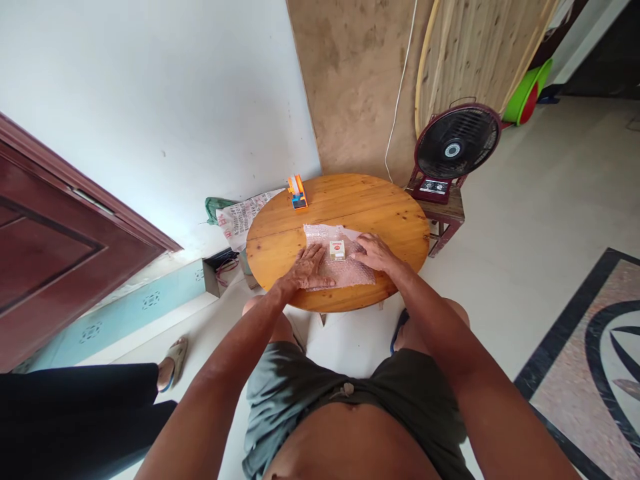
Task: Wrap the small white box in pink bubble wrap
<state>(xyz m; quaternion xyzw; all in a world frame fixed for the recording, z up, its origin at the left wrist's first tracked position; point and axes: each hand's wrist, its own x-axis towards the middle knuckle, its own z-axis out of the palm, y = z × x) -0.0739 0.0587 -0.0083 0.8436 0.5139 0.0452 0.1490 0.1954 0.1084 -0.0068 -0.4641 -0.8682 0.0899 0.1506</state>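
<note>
A sheet of pinkish bubble wrap (345, 272) lies spread near the front of the round wooden table (370, 200). On its middle rests a small white and gold box (337, 250) with a red mark on top. My left hand (311, 269) lies flat on the left part of the sheet, fingers spread, beside the box. Over the right edge of the wrap is my right hand (373, 252), its fingers apart and pointing toward the box without holding it.
An orange and blue tape dispenser (297, 192) stands at the table's back left. To the right, an electric fan (453, 150) sits on a wooden stool (447, 213). A printed sack (245, 217) leans left of the table. Another person's foot (173, 365) shows at lower left.
</note>
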